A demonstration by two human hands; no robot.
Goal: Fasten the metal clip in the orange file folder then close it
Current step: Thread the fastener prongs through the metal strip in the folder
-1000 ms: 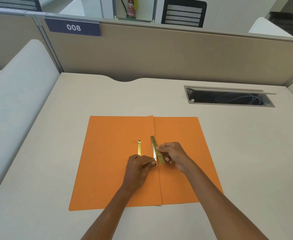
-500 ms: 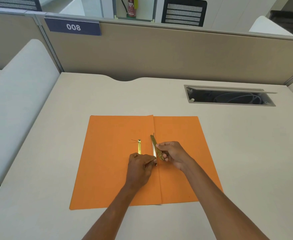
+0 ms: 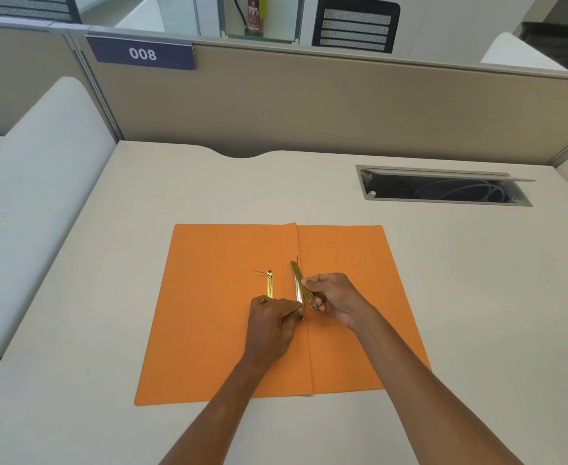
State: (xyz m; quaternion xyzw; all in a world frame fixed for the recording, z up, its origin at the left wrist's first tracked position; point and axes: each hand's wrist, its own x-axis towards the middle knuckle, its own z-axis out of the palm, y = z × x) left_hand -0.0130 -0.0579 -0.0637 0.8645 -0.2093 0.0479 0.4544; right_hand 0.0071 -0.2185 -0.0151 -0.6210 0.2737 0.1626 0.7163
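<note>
The orange file folder (image 3: 215, 330) lies open and flat on the desk, its fold running down the middle. A gold metal clip strip (image 3: 269, 287) lies on the left leaf. My right hand (image 3: 333, 298) pinches a second gold clip bar (image 3: 298, 276), tilted up over the fold. My left hand (image 3: 271, 325) pinches the near end of a thin metal prong (image 3: 298, 293) that lies along the fold, right under the bar. The fingertips of both hands almost meet there.
The pale desk (image 3: 477, 313) has an open cable slot (image 3: 443, 189) at the back right. A tan partition (image 3: 309, 105) with a "008" label (image 3: 143, 54) closes the far edge. A white rounded divider (image 3: 31, 196) runs along the left side.
Hardly anything has moved. My right hand has tipped the clip bar slightly steeper over the fold; my left hand stays at the prong's near end.
</note>
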